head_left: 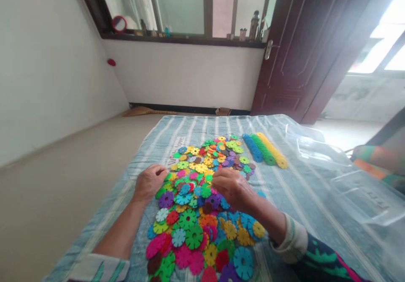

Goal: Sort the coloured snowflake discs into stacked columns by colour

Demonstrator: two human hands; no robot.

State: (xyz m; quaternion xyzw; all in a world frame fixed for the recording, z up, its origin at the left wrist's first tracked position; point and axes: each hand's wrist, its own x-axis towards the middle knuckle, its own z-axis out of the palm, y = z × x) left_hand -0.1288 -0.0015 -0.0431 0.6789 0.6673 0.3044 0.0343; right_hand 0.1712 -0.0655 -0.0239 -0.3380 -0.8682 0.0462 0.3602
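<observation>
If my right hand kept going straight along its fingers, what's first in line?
Probably the green disc just beyond the fingertips of the right hand; how high the fingers sit above it is unclear.

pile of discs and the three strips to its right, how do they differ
The pile mixes many colours; the strips are blue, green and yellow, one each. The pile spreads unevenly; the strips lie straight, side by side. Both rest on the striped cloth.
</observation>
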